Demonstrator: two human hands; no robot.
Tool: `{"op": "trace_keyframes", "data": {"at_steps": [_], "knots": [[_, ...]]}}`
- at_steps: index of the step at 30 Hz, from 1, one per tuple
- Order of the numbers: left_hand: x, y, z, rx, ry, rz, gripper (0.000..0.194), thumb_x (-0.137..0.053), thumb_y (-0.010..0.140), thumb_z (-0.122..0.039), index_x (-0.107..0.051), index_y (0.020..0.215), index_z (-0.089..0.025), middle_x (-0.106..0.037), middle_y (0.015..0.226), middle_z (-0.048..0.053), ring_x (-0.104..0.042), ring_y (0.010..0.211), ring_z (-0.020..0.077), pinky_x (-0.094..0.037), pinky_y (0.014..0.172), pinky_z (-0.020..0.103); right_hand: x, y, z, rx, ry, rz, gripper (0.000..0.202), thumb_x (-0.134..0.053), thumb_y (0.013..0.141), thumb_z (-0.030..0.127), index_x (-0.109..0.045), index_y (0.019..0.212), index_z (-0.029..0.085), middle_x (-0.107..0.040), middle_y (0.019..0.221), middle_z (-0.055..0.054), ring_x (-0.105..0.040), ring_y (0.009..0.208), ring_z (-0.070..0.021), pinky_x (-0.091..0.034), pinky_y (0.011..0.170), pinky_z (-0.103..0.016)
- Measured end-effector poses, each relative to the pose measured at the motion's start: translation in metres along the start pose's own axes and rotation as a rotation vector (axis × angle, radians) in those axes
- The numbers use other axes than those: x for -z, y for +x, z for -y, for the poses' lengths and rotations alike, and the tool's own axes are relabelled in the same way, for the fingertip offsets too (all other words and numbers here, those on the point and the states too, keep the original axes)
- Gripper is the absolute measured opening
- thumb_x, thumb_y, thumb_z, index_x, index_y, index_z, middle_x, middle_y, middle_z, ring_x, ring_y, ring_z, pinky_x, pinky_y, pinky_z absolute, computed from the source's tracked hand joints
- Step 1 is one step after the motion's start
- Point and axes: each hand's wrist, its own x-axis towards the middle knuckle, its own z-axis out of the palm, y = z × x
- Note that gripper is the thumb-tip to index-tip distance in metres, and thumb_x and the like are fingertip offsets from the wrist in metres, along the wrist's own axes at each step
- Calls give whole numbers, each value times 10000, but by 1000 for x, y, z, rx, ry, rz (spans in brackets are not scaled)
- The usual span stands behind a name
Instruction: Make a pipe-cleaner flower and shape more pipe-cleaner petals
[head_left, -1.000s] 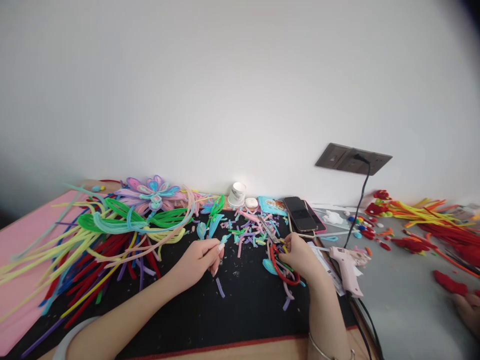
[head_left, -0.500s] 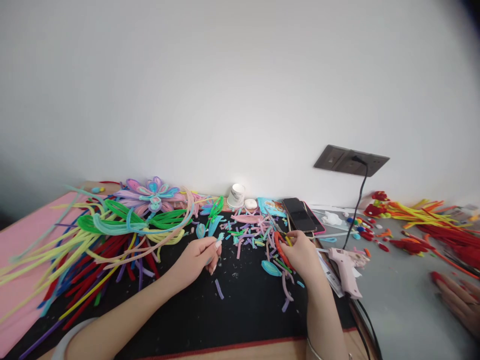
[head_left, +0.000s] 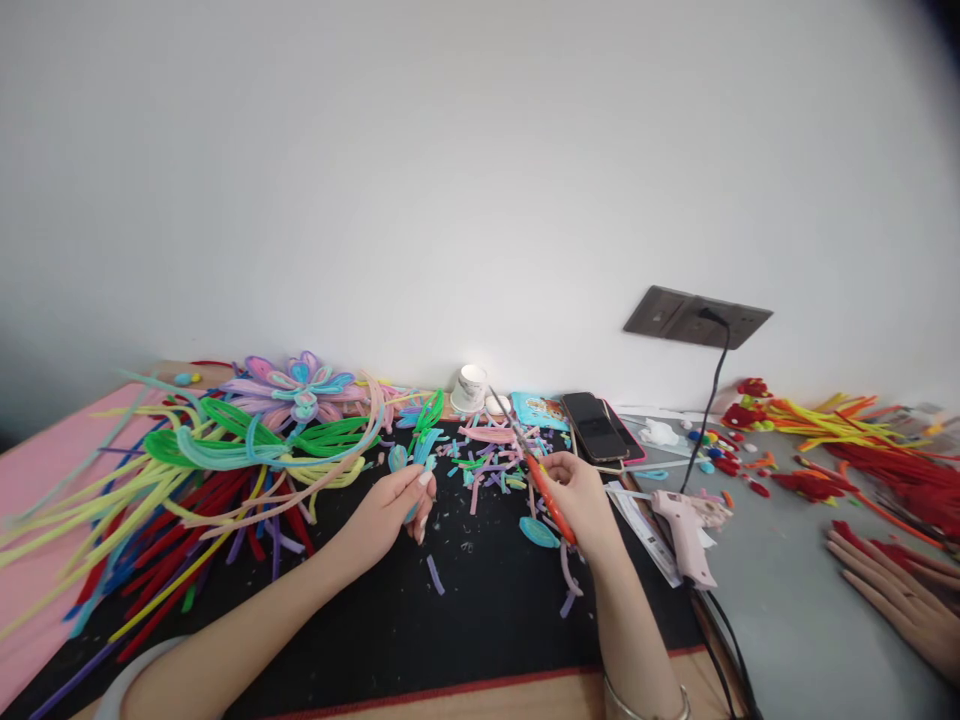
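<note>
Against pale wall, over black mat: orange-handled scissors, gripped in right hand; pale-blue fuzzy piece, pinched in left hand; seemingly readying for trimming, next calling for scissors brought to piece.

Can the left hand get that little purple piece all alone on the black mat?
Probably yes. The purple piece lies near the left hand, with nothing big between them. Though that hand seems to hold a blue piece, so it may need freeing.

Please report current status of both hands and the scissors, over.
Right hand: holding red-handled scissors, blades pointing away. Left hand: pinching small light-blue piece. Coloured scraps scattered ahead on black mat.
</note>
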Motion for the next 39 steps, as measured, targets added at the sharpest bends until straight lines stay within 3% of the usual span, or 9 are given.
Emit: {"op": "trace_keyframes", "data": {"at_steps": [5, 9, 13, 18, 31, 39], "knots": [[2, -1, 3, -19, -15, -19, 295, -364, 899, -437, -463, 801, -177, -465, 578, -59, -503, 465, 98, -383, 484, 230, -16, -3, -5, 101, -50, 148, 239, -575, 718, 374, -432, 681, 186, -427, 565, 44, -409, 514, -102, -312, 487, -217], [2, -1, -4, -36, -20, -67, 287, -375, 894, -444, -455, 811, -181, -449, 586, -66, -504, 477, 99, -382, 496, 234, -15, -9, -4, 216, -171, 281, 282, -551, 737, 344, -329, 641, 199, -312, 596, 62, -317, 535, -85, -273, 490, -205], [2, -2, -10, -89, -13, -151, 282, -377, 898, -442, -460, 818, -184, -444, 595, -66, -495, 495, 103, -391, 520, 246, -14, -18, 1, 273, -244, 421, 192, -537, 744, 293, -376, 794, 201, -415, 688, 51, -352, 577, -94, -299, 520, -206], [2, -3, -14, -118, 8, -210, 286, -390, 888, -447, -476, 815, -184, -439, 624, -54, -485, 525, 114, -409, 537, 258, -17, -22, 2, 334, -494, 411, 232, -598, 700, 300, -405, 780, 199, -458, 670, 45, -364, 571, -103, -257, 517, -216], [1, -4, -9, -90, 128, -26, 312, -367, 896, -429, -493, 755, -181, -450, 586, -37, -486, 541, 135, -402, 548, 259, -19, -23, 4, 419, -549, 515, 250, -552, 781, 395, -451, 699, 181, -477, 631, 35, -382, 565, -98, -264, 532, -217], [4, -2, -7, -68, 95, 78, 335, -375, 896, -439, -475, 707, -180, -442, 570, -43, -468, 533, 118, -396, 556, 245, -15, -22, 5, 361, -439, 577, 341, -547, 767, 415, -382, 585, 179, -337, 566, 58, -260, 535, -85, -229, 485, -209]]}}
